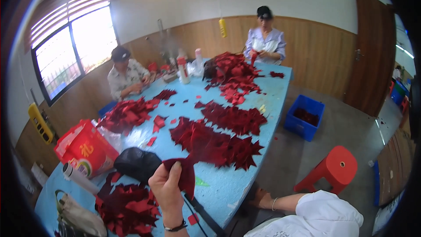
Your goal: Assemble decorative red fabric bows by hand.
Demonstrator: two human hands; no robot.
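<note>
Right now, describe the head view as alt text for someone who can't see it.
A person's left hand pinches a dark red piece over a blue table heaped with similar red pieces; the right hand is low beside the table's edge. Two co-workers are farther off.

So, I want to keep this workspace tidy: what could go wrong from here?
The jagged pile of dark red fabric-like pieces lies close to the right edge of the pale blue, flat-topped table, so some could slip off. The curved, dark red fabric-like piece pinched in the left hand hangs near a long black strap and might snag on it.
</note>
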